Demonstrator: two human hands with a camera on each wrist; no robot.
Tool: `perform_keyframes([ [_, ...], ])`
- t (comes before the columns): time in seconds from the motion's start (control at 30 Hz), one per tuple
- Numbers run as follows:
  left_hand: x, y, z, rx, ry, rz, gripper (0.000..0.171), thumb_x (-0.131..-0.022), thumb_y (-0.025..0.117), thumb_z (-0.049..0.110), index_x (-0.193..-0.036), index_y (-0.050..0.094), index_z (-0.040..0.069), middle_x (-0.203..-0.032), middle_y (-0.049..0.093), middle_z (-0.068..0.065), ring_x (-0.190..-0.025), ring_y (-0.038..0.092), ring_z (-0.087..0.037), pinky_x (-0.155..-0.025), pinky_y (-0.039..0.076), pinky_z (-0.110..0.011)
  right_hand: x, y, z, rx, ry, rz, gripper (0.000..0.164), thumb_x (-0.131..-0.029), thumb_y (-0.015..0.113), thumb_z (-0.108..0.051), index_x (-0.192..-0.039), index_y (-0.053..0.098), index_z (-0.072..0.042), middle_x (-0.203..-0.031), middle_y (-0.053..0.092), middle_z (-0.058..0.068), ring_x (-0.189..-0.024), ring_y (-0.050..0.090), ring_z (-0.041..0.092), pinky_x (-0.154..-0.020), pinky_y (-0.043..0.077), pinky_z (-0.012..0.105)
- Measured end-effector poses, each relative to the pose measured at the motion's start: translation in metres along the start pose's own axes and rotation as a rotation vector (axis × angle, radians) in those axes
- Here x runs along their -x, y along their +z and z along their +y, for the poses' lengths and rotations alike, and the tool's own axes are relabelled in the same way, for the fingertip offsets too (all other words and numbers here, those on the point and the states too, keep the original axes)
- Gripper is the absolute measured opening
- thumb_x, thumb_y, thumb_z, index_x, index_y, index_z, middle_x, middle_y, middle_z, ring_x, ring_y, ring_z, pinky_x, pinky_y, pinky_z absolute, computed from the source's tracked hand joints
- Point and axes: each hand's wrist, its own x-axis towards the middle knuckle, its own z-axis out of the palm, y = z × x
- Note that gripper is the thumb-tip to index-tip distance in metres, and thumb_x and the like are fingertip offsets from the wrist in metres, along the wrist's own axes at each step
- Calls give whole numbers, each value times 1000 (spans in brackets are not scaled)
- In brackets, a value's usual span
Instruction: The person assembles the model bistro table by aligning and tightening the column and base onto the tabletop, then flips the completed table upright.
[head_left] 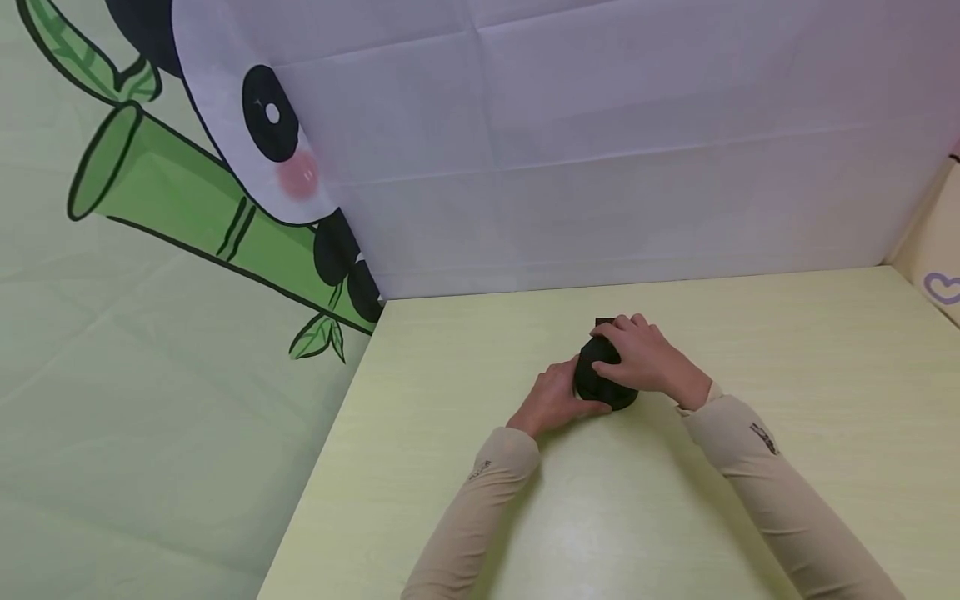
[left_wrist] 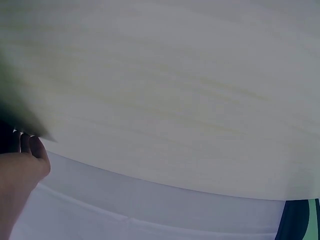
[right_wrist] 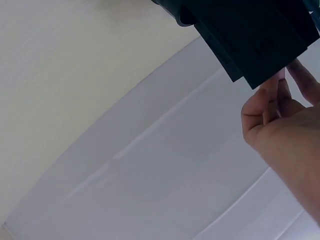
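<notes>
A black object [head_left: 598,385] with a rounded body stands toward the far side of the pale table, a small squared part showing at its back. My left hand [head_left: 558,395] holds it low on the left, thumb along the front. From the right my right hand [head_left: 643,357] grips its upper part, thumb across the near side and fingers over the back. The right wrist view shows flat, square-cornered dark panels of the object [right_wrist: 255,45] above the right hand [right_wrist: 282,110]. Only part of the left hand [left_wrist: 25,160] shows in the left wrist view, beside dark shadow.
The pale wood-grain table [head_left: 450,375] ends at a white cloth backdrop [head_left: 600,150]. A green cloth with a printed bamboo stalk [head_left: 187,200] hangs on the left. At the right edge stands a cream panel [head_left: 933,242] with a purple heart outline.
</notes>
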Motion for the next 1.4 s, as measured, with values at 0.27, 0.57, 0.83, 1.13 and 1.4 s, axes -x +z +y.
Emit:
perform_keyframes([
  [0.27, 1, 1, 0, -2, -11, -2, 77, -84, 83, 55, -145, 51, 20, -128, 66, 0, -116, 61, -18, -101, 44, -41, 7, -1, 3, 75, 59, 30, 48, -90, 79, -45, -109, 65, -3, -96, 58, 12, -93, 52, 35, -80, 45, 51],
  [0.57, 3, 0, -1, 8, -12, 8, 76, -84, 84, 54, -142, 53, 18, -126, 66, -1, -114, 61, -17, -101, 44, -41, 13, 2, 0, 100, 45, 50, 41, -92, 77, -41, -101, 65, -4, -93, 57, 11, -90, 52, 35, -78, 45, 51],
  [0.83, 5, 0, -2, 13, -2, 7, 75, -84, 84, 55, -142, 53, 19, -126, 66, -1, -115, 62, -18, -99, 45, -42, 16, 2, -7, 116, 45, 63, 37, -93, 75, -40, -97, 64, -5, -88, 56, 9, -85, 52, 32, -74, 44, 48],
  [1.13, 4, -1, 0, 11, 7, 7, 77, -84, 84, 54, -144, 52, 18, -128, 66, -1, -117, 61, -17, -102, 45, -41, 18, 2, -8, 110, 8, 48, 37, -94, 74, -36, -111, 68, -3, -95, 61, 12, -89, 54, 33, -76, 45, 50],
  [1.4, 4, -1, 0, 31, 15, 7, 73, -84, 84, 52, -141, 54, 19, -124, 67, 1, -111, 61, -15, -99, 46, -39, 16, 2, -9, 86, -43, 30, 43, -92, 78, -38, -112, 67, -2, -94, 61, 10, -85, 53, 31, -75, 44, 47],
])
